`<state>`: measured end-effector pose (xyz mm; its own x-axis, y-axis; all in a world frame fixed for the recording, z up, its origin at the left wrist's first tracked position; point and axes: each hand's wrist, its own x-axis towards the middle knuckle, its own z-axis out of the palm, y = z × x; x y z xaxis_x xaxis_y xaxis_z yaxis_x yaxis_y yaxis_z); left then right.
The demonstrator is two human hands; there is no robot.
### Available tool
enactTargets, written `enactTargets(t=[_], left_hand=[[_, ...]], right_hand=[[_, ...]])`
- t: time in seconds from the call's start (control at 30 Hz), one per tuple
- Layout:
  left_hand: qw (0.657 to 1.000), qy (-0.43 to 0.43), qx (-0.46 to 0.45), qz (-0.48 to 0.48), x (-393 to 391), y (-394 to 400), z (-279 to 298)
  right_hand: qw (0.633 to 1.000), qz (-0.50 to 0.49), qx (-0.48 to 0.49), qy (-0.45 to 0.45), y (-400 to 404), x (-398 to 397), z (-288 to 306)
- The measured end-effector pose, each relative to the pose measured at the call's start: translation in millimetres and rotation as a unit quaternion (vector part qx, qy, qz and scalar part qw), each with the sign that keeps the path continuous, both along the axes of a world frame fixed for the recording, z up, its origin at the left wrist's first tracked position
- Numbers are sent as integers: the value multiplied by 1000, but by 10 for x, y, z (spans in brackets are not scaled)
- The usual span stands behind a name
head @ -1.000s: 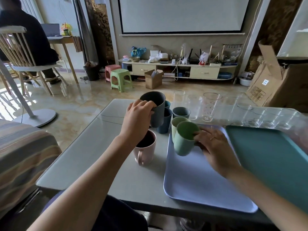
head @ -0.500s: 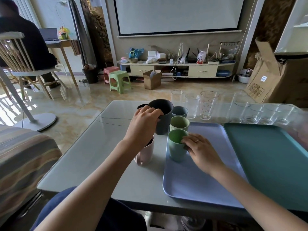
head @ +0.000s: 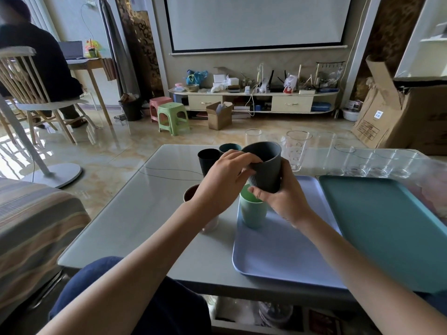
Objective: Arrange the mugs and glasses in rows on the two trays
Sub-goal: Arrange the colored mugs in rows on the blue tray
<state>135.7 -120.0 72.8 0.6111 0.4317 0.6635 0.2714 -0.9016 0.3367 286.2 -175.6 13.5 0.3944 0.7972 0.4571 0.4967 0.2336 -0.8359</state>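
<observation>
Handover in mid-air: grey mug (head: 266,166) now lifted clear of the table, tilted above the green mug (head: 252,211) on the lilac tray (head: 285,257). Left hand (head: 223,181) pinching its side, right hand (head: 281,198), off the green mug, cupping underneath. Probably next for the row.

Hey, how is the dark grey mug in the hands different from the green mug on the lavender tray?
The dark grey mug is held in the air, gripped by both the left hand and the right hand; the green mug stands on the lavender tray untouched. The dark grey mug is tilted, the green mug upright. They differ in colour. Both are opaque, open-topped mugs of similar shape.
</observation>
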Motion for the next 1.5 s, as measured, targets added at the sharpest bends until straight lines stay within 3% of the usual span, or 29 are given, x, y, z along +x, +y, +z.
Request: enactTargets(t=[0.17, 0.33, 0.5, 0.87, 1.0, 1.1, 1.17, 1.3, 1.5], left_hand=[[985, 102, -140, -19, -133, 98, -71], [960, 227, -137, 89, -358, 261, -258], [946, 257, -127, 152, -528, 308, -377], [939, 297, -84, 151, -520, 374, -445], [934, 310, -87, 156, -515, 373, -449], [935, 298, -98, 164, -526, 375, -449], [938, 278, -118, 169, -528, 396, -448], [943, 224, -167, 180, -532, 614, -452], [952, 165, -137, 216, -298, 1305, -351]], right_hand=[[993, 40, -43, 102, -376, 57, -197], [983, 76, -124, 108, -592, -16, -654], [976, 68, -192, 75, -587, -170, -948], [966, 81, -240, 47, -585, -190, -1018], [943, 153, -296, -17, -585, -36, -946], [926, 221, -306, -1, -616, 211, -943], [921, 205, -330, 30, -655, 378, -885], [959, 66, -273, 39, -485, 648, -685], [985, -63, -144, -67, 356, 822, -111]])
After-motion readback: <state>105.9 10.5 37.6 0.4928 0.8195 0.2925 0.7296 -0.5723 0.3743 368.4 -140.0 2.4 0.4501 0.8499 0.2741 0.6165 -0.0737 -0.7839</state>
